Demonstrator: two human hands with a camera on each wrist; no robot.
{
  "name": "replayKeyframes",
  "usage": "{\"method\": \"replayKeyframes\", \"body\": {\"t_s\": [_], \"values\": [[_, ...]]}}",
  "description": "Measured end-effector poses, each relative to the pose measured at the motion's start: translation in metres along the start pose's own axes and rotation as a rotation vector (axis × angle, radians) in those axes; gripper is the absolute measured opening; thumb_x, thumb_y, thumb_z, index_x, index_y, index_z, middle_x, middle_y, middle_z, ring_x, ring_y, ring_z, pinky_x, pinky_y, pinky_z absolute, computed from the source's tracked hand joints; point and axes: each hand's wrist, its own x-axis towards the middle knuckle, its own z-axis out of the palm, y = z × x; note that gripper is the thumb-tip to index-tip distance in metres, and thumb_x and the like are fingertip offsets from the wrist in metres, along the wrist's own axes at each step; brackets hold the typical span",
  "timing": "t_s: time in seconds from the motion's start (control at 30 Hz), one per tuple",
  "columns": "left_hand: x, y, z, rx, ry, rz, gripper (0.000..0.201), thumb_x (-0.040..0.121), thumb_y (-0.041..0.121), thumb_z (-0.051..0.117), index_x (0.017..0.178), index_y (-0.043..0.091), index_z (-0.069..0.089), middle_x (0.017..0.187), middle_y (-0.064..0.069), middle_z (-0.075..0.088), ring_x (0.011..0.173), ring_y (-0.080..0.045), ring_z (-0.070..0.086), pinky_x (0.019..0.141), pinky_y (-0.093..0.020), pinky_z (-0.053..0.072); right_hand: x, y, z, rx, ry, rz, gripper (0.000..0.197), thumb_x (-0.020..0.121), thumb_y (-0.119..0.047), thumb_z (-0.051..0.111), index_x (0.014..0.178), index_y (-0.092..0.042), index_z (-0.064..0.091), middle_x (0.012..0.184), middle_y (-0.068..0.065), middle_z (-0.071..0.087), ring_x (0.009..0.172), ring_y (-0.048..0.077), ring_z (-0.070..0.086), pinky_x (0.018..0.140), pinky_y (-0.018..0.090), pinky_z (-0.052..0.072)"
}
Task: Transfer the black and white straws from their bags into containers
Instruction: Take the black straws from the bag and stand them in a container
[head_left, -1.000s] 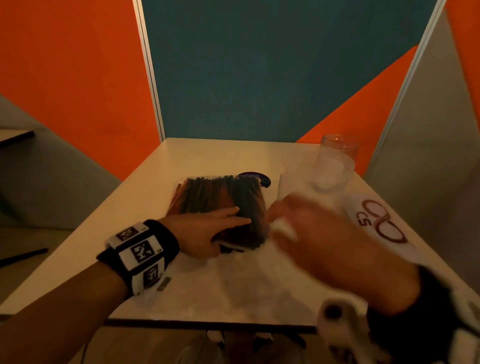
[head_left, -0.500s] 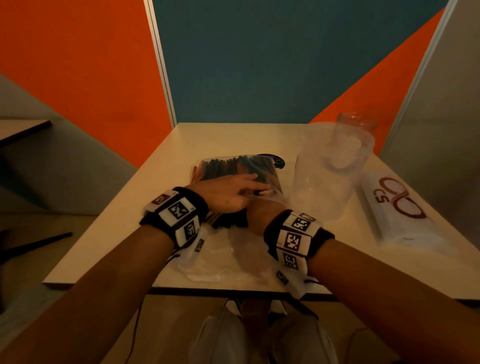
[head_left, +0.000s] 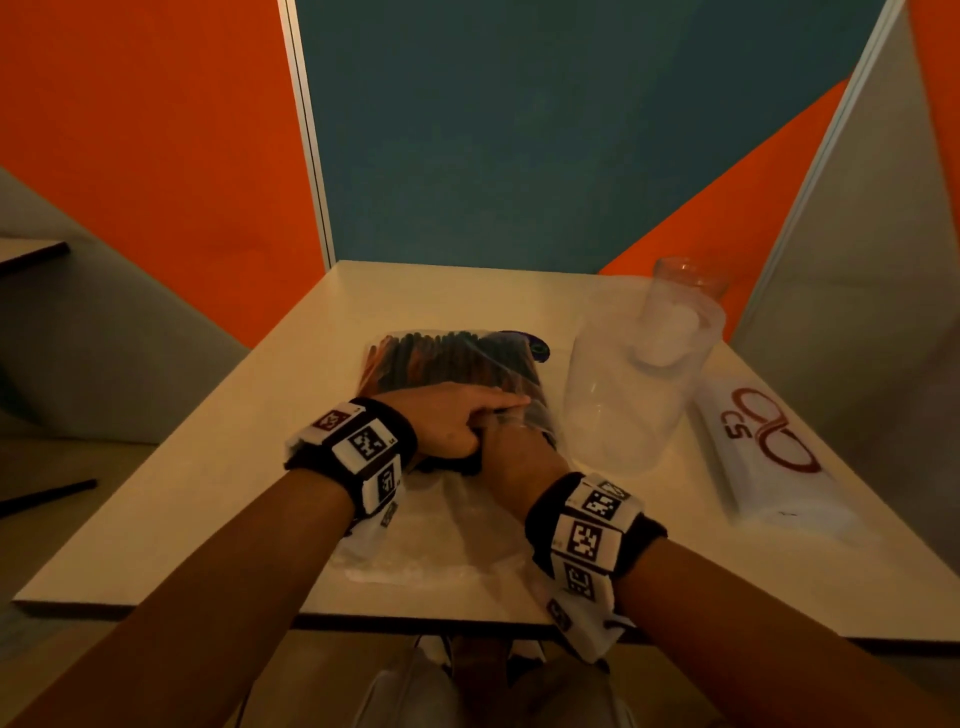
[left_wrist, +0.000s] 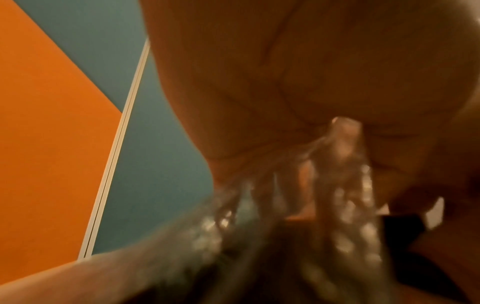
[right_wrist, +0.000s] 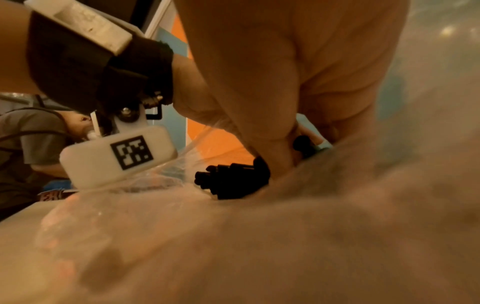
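Note:
A clear bag (head_left: 431, 535) of black straws (head_left: 441, 358) lies mid-table, its mouth toward me. My left hand (head_left: 457, 421) lies over the bag's near part; in the left wrist view the film (left_wrist: 342, 144) bunches up into it as if pinched. My right hand (head_left: 514, 452) reaches into the mouth beneath it, its fingers hidden in the head view. In the right wrist view its thumb and fingers close round the black straw ends (right_wrist: 231, 179). Two clear containers stand at the right, a wide one (head_left: 623, 395) and a smaller jar (head_left: 688, 286). The white straw bag (head_left: 769, 452), with a red logo, lies beyond them.
The pale table (head_left: 208, 509) stands against orange and teal partition panels. Bare tabletop lies left of the bag. The wide container stands a short way right of my right hand. Another person in grey shows at the left of the right wrist view.
My right hand has swung in from the right front to the bag's mouth and gone in under the left hand. The left hand has stayed on the bag.

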Motion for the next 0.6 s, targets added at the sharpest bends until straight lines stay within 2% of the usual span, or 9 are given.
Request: {"method": "replayKeyframes", "body": {"t_s": [0.1, 0.17, 0.23, 0.3, 0.37, 0.43, 0.53, 0.6], "values": [[0.009, -0.002, -0.004, 0.046, 0.0, 0.013, 0.077, 0.084, 0.004, 0.056, 0.146, 0.039, 0.026, 0.153, 0.003, 0.032, 0.139, -0.02, 0.03, 0.115, -0.039, 0.024, -0.002, 0.001, -0.011, 0.023, 0.074, -0.063, 0.039, 0.1, -0.015, 0.039, 0.138, -0.006, 0.045, 0.138, 0.016, 0.049, 0.124, 0.028, 0.05, 0.11, 0.036, 0.035], [0.013, -0.005, -0.008, 0.085, 0.017, 0.027, 0.073, 0.085, 0.006, 0.057, 0.146, 0.036, 0.029, 0.151, 0.004, 0.035, 0.138, -0.019, 0.032, 0.114, -0.037, 0.024, -0.012, 0.0, -0.024, 0.034, 0.054, -0.088, 0.034, 0.099, -0.012, 0.041, 0.129, -0.003, 0.053, 0.13, 0.015, 0.055, 0.118, 0.029, 0.054, 0.105, 0.036, 0.039], [0.017, -0.009, -0.01, 0.137, 0.02, 0.034, 0.071, 0.087, 0.011, 0.059, 0.147, 0.034, 0.028, 0.154, 0.002, 0.03, 0.141, -0.02, 0.028, 0.115, -0.035, 0.021, -0.027, -0.001, -0.035, 0.016, 0.079, -0.108, 0.029, 0.096, -0.01, 0.044, 0.121, 0.0, 0.055, 0.121, 0.016, 0.057, 0.111, 0.033, 0.056, 0.094, 0.04, 0.046], [0.02, -0.011, -0.011, 0.219, -0.015, 0.022, 0.072, 0.09, 0.018, 0.06, 0.148, 0.036, 0.022, 0.158, -0.002, 0.018, 0.143, -0.023, 0.022, 0.115, -0.036, 0.018, -0.039, -0.005, -0.045, 0.017, 0.068, -0.086, 0.026, 0.095, -0.01, 0.045, 0.117, -0.002, 0.056, 0.116, 0.017, 0.058, 0.107, 0.034, 0.057, 0.087, 0.041, 0.048], [0.022, -0.011, -0.01, 0.28, -0.051, 0.01, 0.075, 0.091, 0.023, 0.06, 0.15, 0.036, 0.015, 0.16, -0.005, 0.008, 0.145, -0.026, 0.017, 0.116, -0.037, 0.016, -0.051, -0.008, -0.049, 0.023, 0.012, -0.09, 0.03, 0.096, -0.009, 0.044, 0.123, -0.003, 0.054, 0.124, 0.018, 0.055, 0.115, 0.033, 0.053, 0.096, 0.041, 0.044], [0.028, -0.014, -0.007, 0.286, -0.064, 0.02, 0.079, 0.09, 0.023, 0.062, 0.15, 0.034, 0.013, 0.16, -0.007, 0.005, 0.145, -0.026, 0.014, 0.116, -0.036, 0.015, -0.064, -0.01, -0.053, 0.041, -0.06, -0.093, 0.036, 0.096, -0.008, 0.044, 0.133, -0.007, 0.047, 0.134, 0.015, 0.049, 0.122, 0.03, 0.049, 0.105, 0.036, 0.038], [0.035, -0.019, -0.004, 0.259, -0.061, 0.041, 0.084, 0.087, 0.02, 0.067, 0.15, 0.033, 0.013, 0.159, -0.005, 0.01, 0.146, -0.024, 0.011, 0.117, -0.039, 0.017, -0.085, -0.009, -0.071, 0.049, -0.05, -0.081, 0.032, 0.094, -0.01, 0.047, 0.126, -0.012, 0.053, 0.127, 0.01, 0.054, 0.112, 0.025, 0.054, 0.09, 0.028, 0.042], [0.036, -0.021, -0.004, 0.236, -0.054, 0.049, 0.087, 0.085, 0.019, 0.069, 0.15, 0.033, 0.013, 0.159, -0.006, 0.013, 0.147, -0.022, 0.009, 0.118, -0.041, 0.016, -0.097, -0.009, -0.088, 0.07, -0.042, -0.059, 0.029, 0.093, -0.013, 0.05, 0.121, -0.014, 0.057, 0.122, 0.008, 0.057, 0.106, 0.022, 0.057, 0.079, 0.022, 0.04]]}}
